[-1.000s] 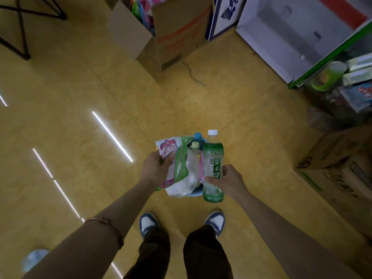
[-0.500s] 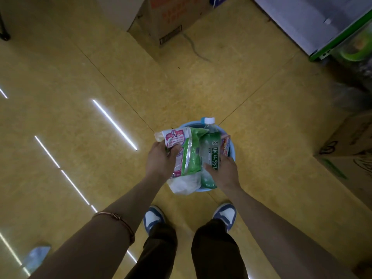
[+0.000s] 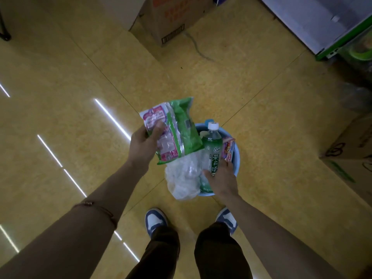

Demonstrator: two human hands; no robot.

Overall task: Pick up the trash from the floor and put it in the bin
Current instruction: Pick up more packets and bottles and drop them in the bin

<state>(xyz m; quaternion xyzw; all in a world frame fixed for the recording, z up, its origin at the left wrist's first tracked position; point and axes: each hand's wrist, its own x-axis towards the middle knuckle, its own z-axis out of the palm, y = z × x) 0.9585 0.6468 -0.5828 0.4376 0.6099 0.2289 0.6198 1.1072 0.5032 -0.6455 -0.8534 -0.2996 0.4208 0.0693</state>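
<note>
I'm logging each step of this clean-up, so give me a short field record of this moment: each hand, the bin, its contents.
left hand: holds green-and-pink packets and a white plastic bag that hangs below them, above the bin's left side
right hand: grips a green bottle near its base, over the bin
bin: blue, round, just ahead of the shoes
in bin: small packet against the right wall
beyond: cardboard box

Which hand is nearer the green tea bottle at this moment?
Right. The right hand has its grip on the lower part of the green tea bottle, over the blue bin. The left hand is apart from it, up and left, holding snack packets.
</note>
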